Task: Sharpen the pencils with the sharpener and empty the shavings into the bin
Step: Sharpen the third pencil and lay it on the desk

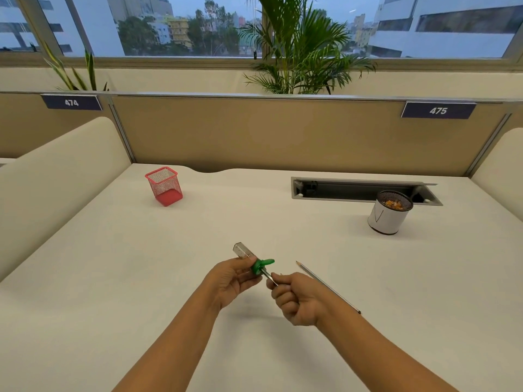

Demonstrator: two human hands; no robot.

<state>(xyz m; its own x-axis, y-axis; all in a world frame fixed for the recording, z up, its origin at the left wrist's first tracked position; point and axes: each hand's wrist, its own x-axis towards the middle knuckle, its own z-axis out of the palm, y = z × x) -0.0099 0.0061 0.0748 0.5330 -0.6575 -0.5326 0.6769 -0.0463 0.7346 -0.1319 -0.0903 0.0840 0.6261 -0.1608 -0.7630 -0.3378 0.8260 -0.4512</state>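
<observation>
Sharpener (253, 260) in the left grip looks like clear glossy plastic with a green plastic cap; worktop (254, 210) is matt and smooth, and both cups, red (164, 186) and black-rimmed (390, 212), are wire mesh.

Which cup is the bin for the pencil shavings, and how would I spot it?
Start at the long open slot in the desk, under the sign that says 475. The bin stands at the near right end of that slot. It is a round black mesh cup wrapped in white paper with orange shavings inside, unlike the square red mesh cup far off to the left.
</observation>
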